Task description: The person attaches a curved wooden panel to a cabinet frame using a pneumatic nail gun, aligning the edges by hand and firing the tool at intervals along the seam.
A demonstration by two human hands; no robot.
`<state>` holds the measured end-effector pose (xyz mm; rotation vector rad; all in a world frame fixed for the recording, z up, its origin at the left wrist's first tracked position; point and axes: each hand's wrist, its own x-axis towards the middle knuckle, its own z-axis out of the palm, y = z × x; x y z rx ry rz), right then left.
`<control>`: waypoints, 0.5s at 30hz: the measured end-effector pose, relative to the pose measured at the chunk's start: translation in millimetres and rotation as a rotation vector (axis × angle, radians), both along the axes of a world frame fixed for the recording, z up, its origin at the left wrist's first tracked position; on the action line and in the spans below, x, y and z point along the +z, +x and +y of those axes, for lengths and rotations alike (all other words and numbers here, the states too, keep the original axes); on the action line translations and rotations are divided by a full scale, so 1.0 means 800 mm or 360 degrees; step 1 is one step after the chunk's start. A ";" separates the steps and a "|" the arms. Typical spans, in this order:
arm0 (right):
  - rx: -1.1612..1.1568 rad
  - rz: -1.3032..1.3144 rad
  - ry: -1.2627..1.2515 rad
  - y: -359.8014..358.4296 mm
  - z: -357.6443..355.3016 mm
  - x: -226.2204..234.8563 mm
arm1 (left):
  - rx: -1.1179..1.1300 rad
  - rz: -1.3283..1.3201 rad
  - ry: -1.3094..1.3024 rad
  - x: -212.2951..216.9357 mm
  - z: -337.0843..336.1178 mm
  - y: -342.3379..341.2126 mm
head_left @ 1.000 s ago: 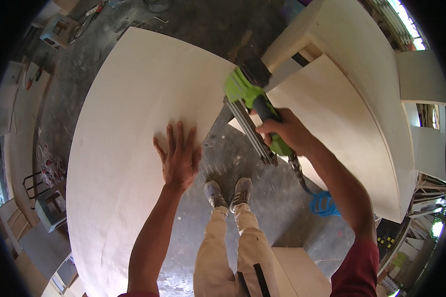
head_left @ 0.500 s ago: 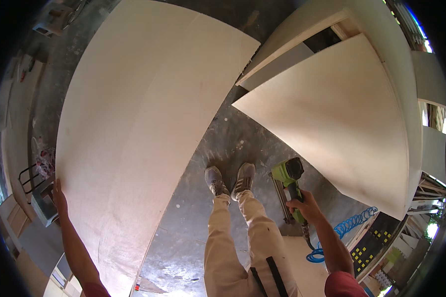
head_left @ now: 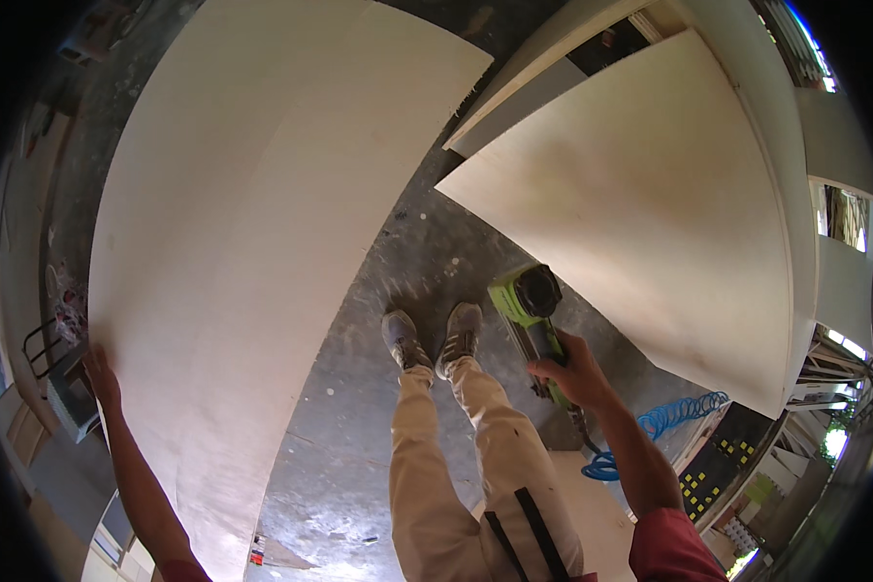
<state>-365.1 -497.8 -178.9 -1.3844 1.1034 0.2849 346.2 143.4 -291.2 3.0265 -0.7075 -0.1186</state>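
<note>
A large pale plywood panel [head_left: 218, 223] lies at the left, reaching from the far side to the lower edge. At its left edge my left hand [head_left: 104, 376] touches the board with fingers stretched out, not wrapped round anything. My right hand [head_left: 574, 371] grips the handle of a green and black nail gun [head_left: 526, 299], its head up and tilted forward, in front of my right leg. A blue coiled air hose [head_left: 684, 415] runs from below the gun's handle toward the right. The gun is clear of both boards.
Another pale panel [head_left: 640, 204] rests at the right against a wooden frame [head_left: 543, 82]. My shoes stand on the grey concrete floor [head_left: 359, 407] between the boards. A dark board with yellow squares [head_left: 718, 475] sits at lower right, and a grey crate-like object [head_left: 73, 407] at far left.
My right hand has moved the nail gun forward and a little left, tilting its head up. My left hand stays at the panel's edge, its fingers now more spread. The whole view has shifted slightly.
</note>
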 end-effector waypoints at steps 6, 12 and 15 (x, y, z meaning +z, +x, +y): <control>0.0044 0.0086 -0.0175 0.016 -0.005 0.005 | -0.0291 -0.0514 -0.0411 -0.053 -0.197 -0.237; -0.0024 0.0062 -0.0078 -0.007 0.000 -0.001 | -0.0951 0.0226 -0.0568 0.104 -0.509 -0.512; 0.0054 0.0113 -0.0098 -0.004 0.006 0.010 | -0.0815 0.0107 -0.0386 0.099 -0.517 -0.507</control>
